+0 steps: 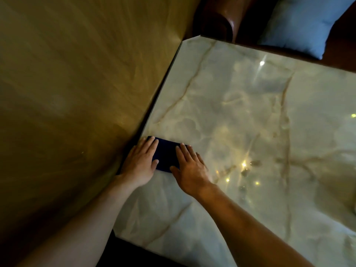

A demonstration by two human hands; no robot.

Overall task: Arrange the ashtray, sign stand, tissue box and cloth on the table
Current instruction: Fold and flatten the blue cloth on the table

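Observation:
A folded dark blue cloth (166,155) lies flat on the glossy marble table (240,116), close to the table's left edge. My left hand (140,162) rests palm down on the cloth's left end, fingers spread. My right hand (189,166) presses flat on its right end, fingers spread too. Only the middle strip of the cloth shows between the two hands. No ashtray, sign stand or tissue box appears in the view.
A tan wall panel (77,93) runs along the table's left edge. Beyond the far edge stands a dark brown seat (217,18) with a light blue cushion (300,26). Ceiling lights reflect off the tabletop.

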